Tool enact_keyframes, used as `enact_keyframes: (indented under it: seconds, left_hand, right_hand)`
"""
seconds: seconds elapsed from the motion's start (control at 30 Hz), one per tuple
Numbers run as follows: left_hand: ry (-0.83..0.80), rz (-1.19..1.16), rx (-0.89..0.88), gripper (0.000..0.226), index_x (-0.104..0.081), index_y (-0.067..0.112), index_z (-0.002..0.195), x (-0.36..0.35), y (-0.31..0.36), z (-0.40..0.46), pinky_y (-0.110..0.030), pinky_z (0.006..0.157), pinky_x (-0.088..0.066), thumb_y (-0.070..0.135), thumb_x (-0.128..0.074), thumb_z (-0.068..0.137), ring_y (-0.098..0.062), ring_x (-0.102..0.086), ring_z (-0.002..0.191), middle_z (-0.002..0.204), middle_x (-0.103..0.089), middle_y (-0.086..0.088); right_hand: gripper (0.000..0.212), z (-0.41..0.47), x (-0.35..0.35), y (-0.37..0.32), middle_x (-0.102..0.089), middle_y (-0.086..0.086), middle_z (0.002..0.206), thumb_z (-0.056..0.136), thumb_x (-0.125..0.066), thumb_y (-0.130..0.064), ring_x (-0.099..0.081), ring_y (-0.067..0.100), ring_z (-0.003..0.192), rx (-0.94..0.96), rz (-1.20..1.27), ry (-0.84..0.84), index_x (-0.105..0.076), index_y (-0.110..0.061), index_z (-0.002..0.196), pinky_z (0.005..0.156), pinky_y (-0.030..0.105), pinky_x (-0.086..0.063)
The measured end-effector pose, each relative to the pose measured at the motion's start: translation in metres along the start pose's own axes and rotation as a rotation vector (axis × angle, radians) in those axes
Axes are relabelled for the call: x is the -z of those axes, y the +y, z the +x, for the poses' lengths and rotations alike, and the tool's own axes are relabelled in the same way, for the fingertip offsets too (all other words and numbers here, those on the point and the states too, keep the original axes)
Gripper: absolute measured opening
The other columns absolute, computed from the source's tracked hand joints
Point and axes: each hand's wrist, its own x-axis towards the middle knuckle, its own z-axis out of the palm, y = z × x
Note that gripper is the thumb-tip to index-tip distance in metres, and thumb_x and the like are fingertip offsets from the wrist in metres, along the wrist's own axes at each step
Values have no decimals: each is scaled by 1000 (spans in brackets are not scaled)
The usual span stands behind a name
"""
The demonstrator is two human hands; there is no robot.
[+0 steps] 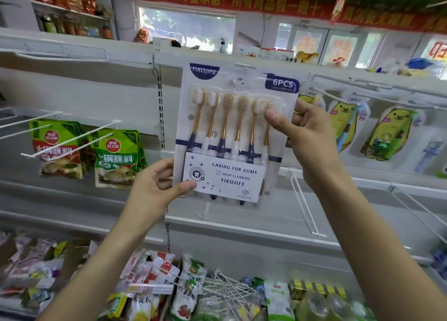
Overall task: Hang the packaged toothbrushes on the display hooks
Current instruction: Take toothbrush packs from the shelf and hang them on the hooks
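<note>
Both hands hold one toothbrush pack (232, 132) upright in front of the white shelf backboard (101, 91), centre of view. Left hand (154, 187) pinches the pack's lower left corner, thumb on the front label, fingers behind. Right hand (307, 132) pinches the right edge about mid-height, thumb on the front over the rightmost brush heads, fingers behind. So both grips are closed on the pack.

Pack is a clear blister with six brushes, orange necks, dark blue and white handles, "6PCS" tag top right, "YIKOJIFE" top left. Hang hole (238, 80) near the top centre; cannot tell whether a hook passes through it.

Left of the pack: white display hooks (72, 139) sticking out toward the camera, with green sauce packets (118, 158) hanging behind them. Right: yellow bear-shaped kids' packs (387, 134) hanging on a rail. Near bottom: loose snack packets (154, 279) and a pile of spare white hooks (229, 287).
</note>
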Motion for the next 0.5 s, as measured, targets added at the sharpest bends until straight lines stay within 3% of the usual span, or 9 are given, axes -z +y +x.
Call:
enact_keyframes:
  seconds: [0.2, 0.43, 0.5]
  left_hand:
    - [-9, 10, 0, 44, -67, 21, 114, -7, -10, 20, -23, 79, -59, 9, -80, 74, -14, -74, 94, 106, -77, 2]
    - [-44, 71, 5, 36, -64, 17, 112, -19, -28, 70, -12, 71, -56, 4, -77, 81, 2, -71, 90, 103, -72, 9]
    - [-55, 92, 9, 36, -64, 15, 116, -25, -37, 89, -12, 70, -55, 5, -77, 83, -2, -69, 98, 107, -72, 7]
  right_hand:
    - [30, 19, 3, 16, -77, 6, 108, 90, -71, -12, -73, 21, 103, -28, -29, 25, -68, -8, 120, 97, 49, -55]
    - [23, 59, 5, 44, -77, 1, 108, 90, -72, -14, -73, 16, 102, -58, -80, 32, -70, -20, 112, 97, 46, -55]
    - [24, 73, 7, 52, -77, -1, 108, 90, -72, -15, -73, 13, 103, -56, -109, 35, -70, -18, 114, 98, 42, -55]
